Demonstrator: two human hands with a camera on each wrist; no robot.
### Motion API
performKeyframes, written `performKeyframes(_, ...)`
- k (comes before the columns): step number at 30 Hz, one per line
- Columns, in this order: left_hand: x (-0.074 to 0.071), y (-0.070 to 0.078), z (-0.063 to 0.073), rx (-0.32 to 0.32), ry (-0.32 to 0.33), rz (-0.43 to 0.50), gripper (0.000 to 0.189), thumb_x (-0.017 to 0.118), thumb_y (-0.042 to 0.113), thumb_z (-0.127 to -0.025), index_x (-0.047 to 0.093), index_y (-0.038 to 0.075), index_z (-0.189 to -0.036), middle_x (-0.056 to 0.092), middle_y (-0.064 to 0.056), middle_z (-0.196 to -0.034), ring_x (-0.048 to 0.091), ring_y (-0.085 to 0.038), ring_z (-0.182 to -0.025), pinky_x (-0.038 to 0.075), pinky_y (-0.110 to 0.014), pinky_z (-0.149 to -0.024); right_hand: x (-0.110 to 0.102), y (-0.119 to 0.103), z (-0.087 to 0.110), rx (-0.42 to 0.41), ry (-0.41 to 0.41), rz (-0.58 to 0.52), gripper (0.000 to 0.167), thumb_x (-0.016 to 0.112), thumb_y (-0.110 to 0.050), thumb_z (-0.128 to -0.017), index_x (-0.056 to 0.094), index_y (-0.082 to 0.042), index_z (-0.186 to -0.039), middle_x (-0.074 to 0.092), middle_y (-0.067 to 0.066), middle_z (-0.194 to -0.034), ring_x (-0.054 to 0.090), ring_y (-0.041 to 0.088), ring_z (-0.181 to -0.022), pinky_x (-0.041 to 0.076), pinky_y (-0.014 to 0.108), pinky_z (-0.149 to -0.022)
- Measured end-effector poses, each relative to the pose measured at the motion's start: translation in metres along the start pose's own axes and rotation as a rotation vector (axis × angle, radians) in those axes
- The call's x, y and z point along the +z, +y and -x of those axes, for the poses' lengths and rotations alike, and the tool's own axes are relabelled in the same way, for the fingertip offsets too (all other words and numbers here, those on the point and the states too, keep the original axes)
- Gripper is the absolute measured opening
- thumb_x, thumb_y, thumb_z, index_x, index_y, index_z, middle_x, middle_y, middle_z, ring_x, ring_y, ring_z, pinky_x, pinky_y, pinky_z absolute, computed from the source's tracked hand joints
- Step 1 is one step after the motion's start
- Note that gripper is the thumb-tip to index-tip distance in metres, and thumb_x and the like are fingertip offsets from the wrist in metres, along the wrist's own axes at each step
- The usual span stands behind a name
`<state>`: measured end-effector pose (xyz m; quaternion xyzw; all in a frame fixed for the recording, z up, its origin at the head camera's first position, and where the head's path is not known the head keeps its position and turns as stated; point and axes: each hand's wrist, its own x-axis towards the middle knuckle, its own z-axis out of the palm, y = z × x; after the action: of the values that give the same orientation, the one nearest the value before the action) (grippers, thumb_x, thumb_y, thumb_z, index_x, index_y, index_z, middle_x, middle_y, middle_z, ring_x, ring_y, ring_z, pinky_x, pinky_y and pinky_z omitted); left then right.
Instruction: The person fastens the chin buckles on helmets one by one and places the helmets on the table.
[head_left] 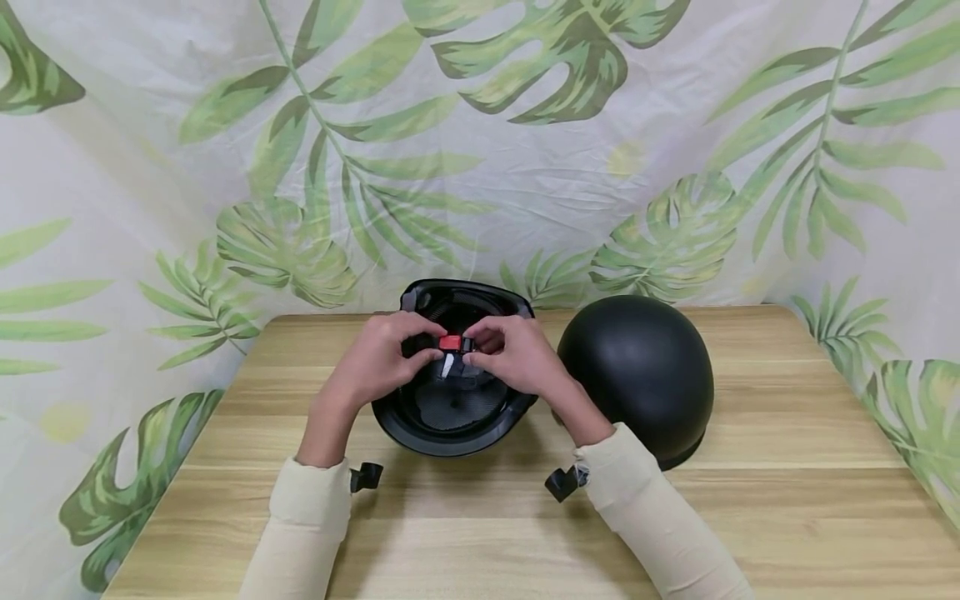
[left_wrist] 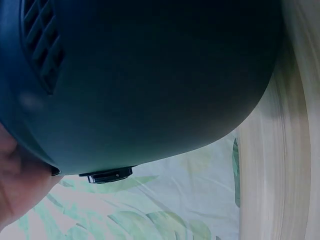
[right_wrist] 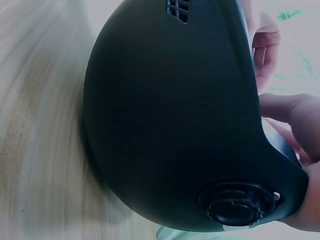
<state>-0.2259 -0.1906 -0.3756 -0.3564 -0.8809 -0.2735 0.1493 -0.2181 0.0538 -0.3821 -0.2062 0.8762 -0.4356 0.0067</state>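
Observation:
A black helmet lies upside down on the table, its hollow inside facing up. Over the opening, my left hand pinches the red part of a strap buckle between thumb and fingertips. From the other side my right hand pinches the black end of that buckle. Both parts meet end to end; whether they are clipped together I cannot tell. A small white tag hangs under the buckle. In both wrist views the helmet's outer shell hides most of the hands' work.
To the right stands a second black helmet, dome up, close to my right forearm. The wooden table ends at a leaf-patterned cloth behind. A round knob and a vent grille show on the held helmet's shell.

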Motion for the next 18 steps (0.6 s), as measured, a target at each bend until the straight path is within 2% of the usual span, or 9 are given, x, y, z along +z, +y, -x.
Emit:
performKeyframes(14, 0.0023, -0.0009, -0.0007, -0.009, -0.068, -0.115, 0.023, 0.089, 0.008, -0.087, 0.083, 0.007, -0.11, 0.082, -0.006, -0.106, 0.076, -0.027, -0.101, 0.06, -0.047, -0.095, 0.0045, -0.0001, -0.0043, 0.003, -0.066, 0.111, 0.028, 0.083, -0.02, -0.096, 0.077, -0.01, -0.121, 0.08, 0.007, -0.111, 0.078, 0.019, -0.1, 0.063, 0.034, -0.09)
performKeyframes(18, 0.0015, -0.0017, 0.0003, -0.006, -0.063, -0.102, 0.024, 0.089, 0.008, -0.087, 0.083, 0.007, -0.111, 0.082, -0.007, -0.107, 0.076, -0.027, -0.102, 0.06, -0.047, -0.095, 0.0036, -0.0019, -0.0064, -0.015, -0.08, 0.139, 0.028, 0.083, -0.02, -0.097, 0.077, -0.01, -0.122, 0.08, 0.007, -0.112, 0.077, 0.02, -0.103, 0.063, 0.034, -0.092)
